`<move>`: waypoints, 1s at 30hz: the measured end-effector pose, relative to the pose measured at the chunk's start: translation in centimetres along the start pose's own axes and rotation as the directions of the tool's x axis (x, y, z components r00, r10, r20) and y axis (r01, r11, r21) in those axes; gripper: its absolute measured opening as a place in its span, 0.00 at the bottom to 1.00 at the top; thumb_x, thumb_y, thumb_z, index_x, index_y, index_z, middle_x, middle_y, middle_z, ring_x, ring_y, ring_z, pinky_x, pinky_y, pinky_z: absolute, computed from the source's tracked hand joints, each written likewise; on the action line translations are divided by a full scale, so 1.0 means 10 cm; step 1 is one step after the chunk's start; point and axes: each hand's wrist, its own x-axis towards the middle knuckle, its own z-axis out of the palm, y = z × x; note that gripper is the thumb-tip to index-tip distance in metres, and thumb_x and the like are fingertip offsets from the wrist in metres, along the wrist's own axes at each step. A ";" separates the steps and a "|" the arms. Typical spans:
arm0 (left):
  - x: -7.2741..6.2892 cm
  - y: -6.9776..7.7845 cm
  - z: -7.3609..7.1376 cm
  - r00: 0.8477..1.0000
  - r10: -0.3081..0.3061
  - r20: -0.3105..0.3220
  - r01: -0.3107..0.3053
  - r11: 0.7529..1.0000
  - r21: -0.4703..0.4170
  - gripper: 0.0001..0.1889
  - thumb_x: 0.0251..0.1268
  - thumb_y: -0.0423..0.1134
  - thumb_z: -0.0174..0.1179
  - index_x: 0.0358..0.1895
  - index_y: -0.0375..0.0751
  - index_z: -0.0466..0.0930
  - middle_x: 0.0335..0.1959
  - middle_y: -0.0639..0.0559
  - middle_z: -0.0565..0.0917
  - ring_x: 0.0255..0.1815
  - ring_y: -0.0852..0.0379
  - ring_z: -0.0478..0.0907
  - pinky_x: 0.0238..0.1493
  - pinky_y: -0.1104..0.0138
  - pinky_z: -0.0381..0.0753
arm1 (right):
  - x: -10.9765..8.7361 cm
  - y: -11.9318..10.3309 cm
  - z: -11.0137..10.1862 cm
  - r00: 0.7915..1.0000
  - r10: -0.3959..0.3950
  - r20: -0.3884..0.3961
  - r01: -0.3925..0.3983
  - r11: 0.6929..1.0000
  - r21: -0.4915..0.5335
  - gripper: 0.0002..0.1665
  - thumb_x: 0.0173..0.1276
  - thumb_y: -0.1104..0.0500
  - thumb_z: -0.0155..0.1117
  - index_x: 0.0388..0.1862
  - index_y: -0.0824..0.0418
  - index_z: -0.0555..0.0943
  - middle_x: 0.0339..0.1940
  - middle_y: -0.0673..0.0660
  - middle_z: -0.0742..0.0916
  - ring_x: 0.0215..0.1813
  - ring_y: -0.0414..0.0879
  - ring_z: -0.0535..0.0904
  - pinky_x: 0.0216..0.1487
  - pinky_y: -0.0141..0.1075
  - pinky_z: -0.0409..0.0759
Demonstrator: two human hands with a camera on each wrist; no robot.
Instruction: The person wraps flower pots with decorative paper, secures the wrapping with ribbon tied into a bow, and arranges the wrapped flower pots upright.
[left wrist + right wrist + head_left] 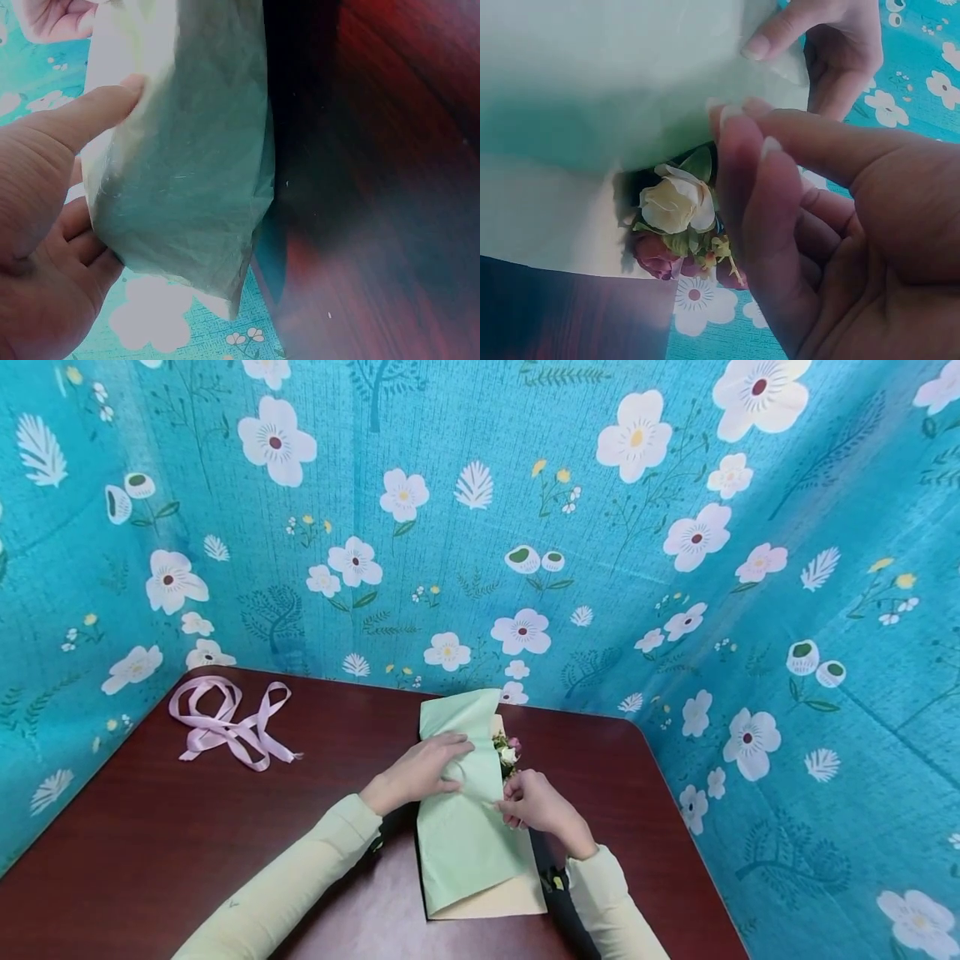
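Dark-red table [135, 827]: looped pink ribbon [215, 725] near far-left corner, green-and-cream paper [465, 847] to its right.

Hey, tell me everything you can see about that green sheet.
The green sheet is pale, thin and paper-like, with soft creases. It lies lengthwise over a cream layer on the dark red table, its lower edge slanting. Flowers show beside its right edge. The left hand rests on it; the right hand seems to pinch its right edge.
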 end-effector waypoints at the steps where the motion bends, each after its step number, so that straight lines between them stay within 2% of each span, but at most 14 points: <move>1: 0.01 -0.01 0.00 1.000 0.000 0.002 0.000 1.000 0.002 0.34 0.58 0.42 0.76 0.67 0.38 0.76 0.68 0.39 0.76 0.71 0.45 0.72 0.68 0.55 0.74 | 0.00 0.01 0.00 1.000 -0.002 -0.001 0.002 1.000 -0.009 0.14 0.69 0.65 0.69 0.22 0.67 0.81 0.17 0.55 0.86 0.19 0.44 0.81 0.21 0.34 0.80; 7: 0.05 -0.01 -0.01 0.999 -0.028 0.032 0.029 0.999 -0.020 0.37 0.54 0.39 0.78 0.68 0.36 0.76 0.69 0.40 0.77 0.72 0.44 0.71 0.69 0.54 0.72 | -0.02 -0.01 -0.01 1.000 0.001 -0.020 -0.002 0.999 -0.038 0.09 0.69 0.66 0.68 0.27 0.68 0.85 0.18 0.56 0.86 0.19 0.42 0.81 0.21 0.33 0.80; 12: 0.07 0.01 -0.01 0.999 -0.042 0.033 0.043 0.999 -0.018 0.39 0.49 0.38 0.80 0.68 0.33 0.75 0.67 0.39 0.78 0.70 0.43 0.73 0.70 0.54 0.72 | -0.07 -0.10 -0.02 0.999 0.010 -0.052 -0.013 0.998 -0.066 0.09 0.70 0.64 0.68 0.30 0.68 0.87 0.18 0.56 0.85 0.18 0.40 0.78 0.23 0.33 0.80; 15: 0.08 0.02 -0.01 0.999 -0.036 0.036 0.035 0.999 0.016 0.41 0.47 0.40 0.81 0.67 0.32 0.75 0.66 0.38 0.79 0.69 0.41 0.73 0.69 0.53 0.72 | -0.09 -0.16 0.00 0.997 0.006 -0.081 -0.015 0.994 -0.110 0.09 0.69 0.63 0.69 0.29 0.67 0.87 0.17 0.52 0.84 0.18 0.39 0.77 0.23 0.34 0.78; 20: 0.12 0.04 -0.03 0.996 -0.044 0.084 0.037 0.996 0.080 0.44 0.46 0.43 0.82 0.69 0.33 0.74 0.68 0.37 0.77 0.69 0.40 0.72 0.71 0.53 0.70 | -0.09 -0.22 0.03 0.989 0.013 -0.148 -0.040 0.982 -0.184 0.10 0.67 0.62 0.71 0.25 0.60 0.85 0.14 0.48 0.82 0.18 0.39 0.77 0.22 0.34 0.76; 26: 0.15 0.06 -0.09 0.992 -0.033 0.118 0.023 0.996 0.085 0.46 0.40 0.35 0.83 0.69 0.32 0.73 0.68 0.37 0.77 0.70 0.39 0.71 0.71 0.53 0.70 | -0.06 -0.23 0.03 0.986 0.028 -0.164 -0.054 0.986 -0.158 0.10 0.67 0.63 0.71 0.25 0.60 0.84 0.15 0.49 0.82 0.18 0.40 0.77 0.22 0.35 0.76; 30: 0.15 0.07 -0.10 0.991 -0.028 0.132 0.015 0.995 0.098 0.48 0.38 0.36 0.85 0.69 0.32 0.73 0.68 0.37 0.77 0.69 0.40 0.72 0.70 0.54 0.71 | -0.06 -0.25 0.05 0.987 -0.002 -0.161 -0.022 0.988 -0.150 0.08 0.68 0.64 0.70 0.27 0.62 0.85 0.16 0.49 0.83 0.19 0.39 0.78 0.22 0.34 0.77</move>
